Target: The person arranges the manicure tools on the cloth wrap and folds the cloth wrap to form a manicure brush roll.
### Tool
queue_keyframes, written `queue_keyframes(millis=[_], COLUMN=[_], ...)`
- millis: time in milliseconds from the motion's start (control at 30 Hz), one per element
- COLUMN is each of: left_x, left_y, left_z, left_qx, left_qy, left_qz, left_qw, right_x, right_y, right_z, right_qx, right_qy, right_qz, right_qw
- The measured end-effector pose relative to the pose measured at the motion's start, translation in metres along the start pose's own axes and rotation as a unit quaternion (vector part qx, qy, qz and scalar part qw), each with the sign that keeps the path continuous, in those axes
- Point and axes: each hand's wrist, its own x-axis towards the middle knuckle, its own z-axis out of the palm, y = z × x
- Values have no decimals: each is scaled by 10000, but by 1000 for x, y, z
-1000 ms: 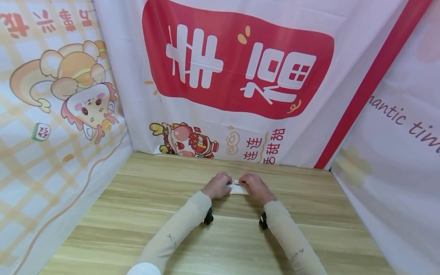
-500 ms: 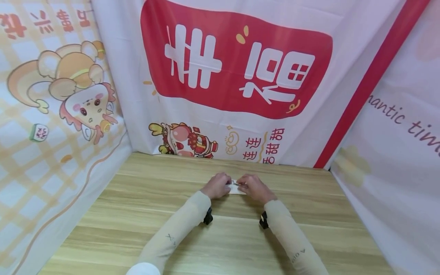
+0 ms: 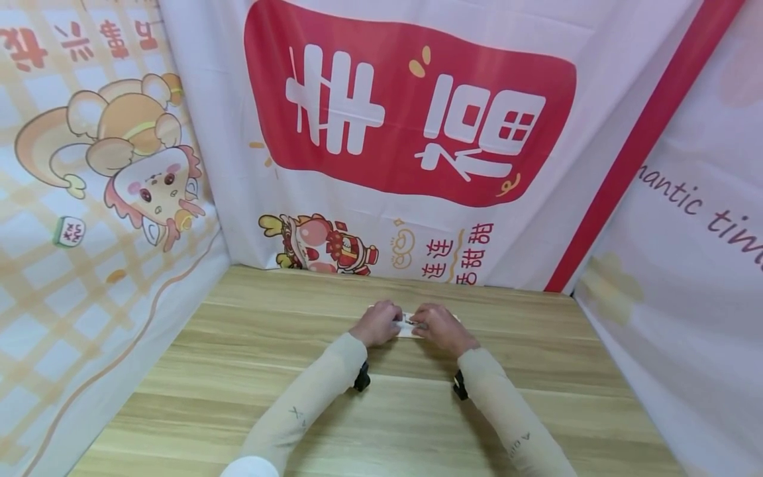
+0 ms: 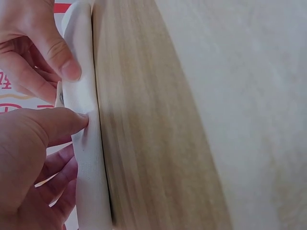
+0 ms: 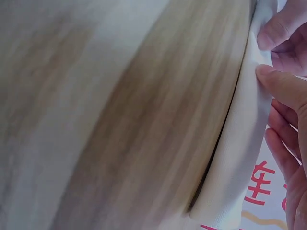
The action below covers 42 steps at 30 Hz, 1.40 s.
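Note:
A narrow white cloth item (image 3: 408,329) with a woven-looking surface lies between both hands near the back of the wooden table. A small dark, shiny part (image 3: 408,322) shows at its upper side in the head view. My left hand (image 4: 29,158) grips it, thumb pressed on the near face and fingers curled behind. Close beside that, my right hand (image 5: 290,103) pinches it the same way, thumb in front. In the left wrist view the item (image 4: 88,158) stands on its long edge against the tabletop. The fingertips behind it are partly hidden.
The wooden table (image 3: 405,424) reaches back to a white cloth hanging (image 3: 536,245) with a red printed panel. Printed cloth walls stand at the left (image 3: 89,278) and right (image 3: 673,318). Dark wrist cameras (image 3: 361,376) sit under both sleeves.
My right hand's fingertips have shifted slightly left, toward the left hand, covering more of the white item. The left hand keeps its grip almost unmoved.

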Motion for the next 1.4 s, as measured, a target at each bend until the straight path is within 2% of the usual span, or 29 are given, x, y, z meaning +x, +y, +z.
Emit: queue_keyframes(millis=[167,400,700,1000,1400], left_x=[0,-1,-2,-2,-2], left_y=[1,1,-3,0,4], left_z=[-1,0,7,0,-1], left_qx=[124,142,303,291,136], left_qy=[79,63,126,168,208], left_qz=[111,85,166,180,189], left_qw=[9998,9998,9993,9993,9995], right_x=[0,-1,-5,-4,-1], right_y=[-2,-6,-5,-3,-11], right_z=[-1,-1,5,5,0], right_qx=[-294,-540,-726,-908,-1219], right_qy=[-92,-66,170,318,86], right_qz=[21,-121,-508,-799,-836], right_qw=[9995,9984,9959,9921,9890])
